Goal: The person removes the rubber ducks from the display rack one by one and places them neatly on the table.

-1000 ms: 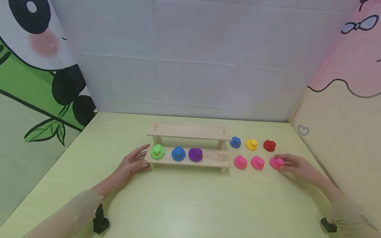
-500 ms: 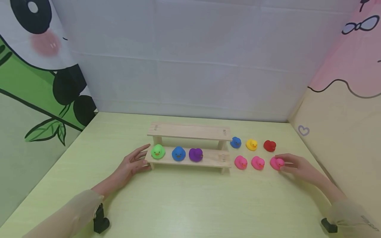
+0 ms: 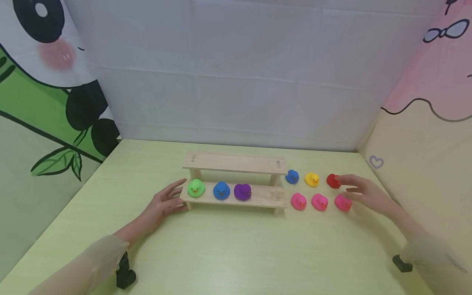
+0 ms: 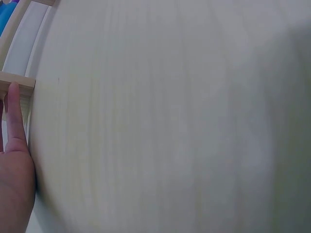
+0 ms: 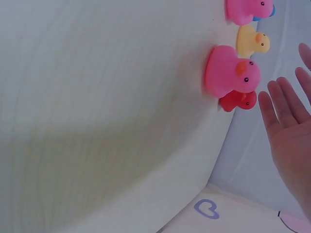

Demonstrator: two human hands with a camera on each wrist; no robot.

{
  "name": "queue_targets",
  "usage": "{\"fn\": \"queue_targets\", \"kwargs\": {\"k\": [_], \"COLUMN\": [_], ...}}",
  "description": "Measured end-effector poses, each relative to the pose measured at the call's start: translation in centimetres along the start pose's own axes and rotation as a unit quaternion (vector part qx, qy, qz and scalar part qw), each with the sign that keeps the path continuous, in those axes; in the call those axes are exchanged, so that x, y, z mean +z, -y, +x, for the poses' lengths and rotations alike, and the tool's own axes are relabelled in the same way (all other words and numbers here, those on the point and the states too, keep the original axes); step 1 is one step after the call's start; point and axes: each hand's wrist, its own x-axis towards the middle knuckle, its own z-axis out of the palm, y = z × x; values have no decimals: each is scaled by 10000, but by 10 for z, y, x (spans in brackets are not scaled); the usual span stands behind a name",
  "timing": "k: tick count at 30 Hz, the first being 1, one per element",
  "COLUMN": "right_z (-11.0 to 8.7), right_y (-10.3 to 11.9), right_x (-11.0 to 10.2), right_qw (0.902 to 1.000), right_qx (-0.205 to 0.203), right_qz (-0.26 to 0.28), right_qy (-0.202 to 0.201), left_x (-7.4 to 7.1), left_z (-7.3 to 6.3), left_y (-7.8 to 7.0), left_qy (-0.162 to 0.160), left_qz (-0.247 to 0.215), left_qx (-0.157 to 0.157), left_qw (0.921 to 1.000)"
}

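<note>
My left hand (image 3: 164,203) rests against the left end of a two-tier wooden stand (image 3: 263,196), fingers extended; in the left wrist view a fingertip meets the wood. On its lower step sit a green duck (image 3: 196,188), a blue duck (image 3: 221,190) and a purple duck (image 3: 242,191). My right hand (image 3: 368,194) hovers over the rightmost pink duck (image 3: 343,202), its fingers reaching toward the red duck (image 3: 333,181) and partly covering both in the head view. From the right wrist, those fingers (image 5: 282,99) look fairly straight and hold nothing.
Right of the stand, a second blue duck (image 3: 292,176) and a yellow duck (image 3: 312,179) line up with the red one. Two more pink ducks (image 3: 298,201) form the front row. A pale cloth wall (image 3: 236,110) closes off the table's back; printed panels flank both sides.
My right hand has let go of the rightmost pink duck, which stays where it was, and has risen and shifted back toward the red duck. The left hand keeps its place.
</note>
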Motion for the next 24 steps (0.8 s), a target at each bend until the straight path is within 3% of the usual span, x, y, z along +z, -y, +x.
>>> {"fn": "queue_targets", "kwargs": {"k": [9, 16, 24], "right_z": [29, 55, 84], "right_y": [40, 79, 121], "right_x": [0, -4, 7], "right_qw": [9991, 9961, 9810], "right_qx": [-253, -590, -1517], "right_qz": [52, 190, 1019], "right_qy": [-346, -626, -647], "left_x": [-2, -2, -2], "left_z": [1, 0, 0], "left_y": [1, 0, 0], "left_qy": [54, -123, -116], "left_qz": [-40, 16, 15], "left_qx": [87, -104, -138], "left_qw": [9999, 9999, 9998]}}
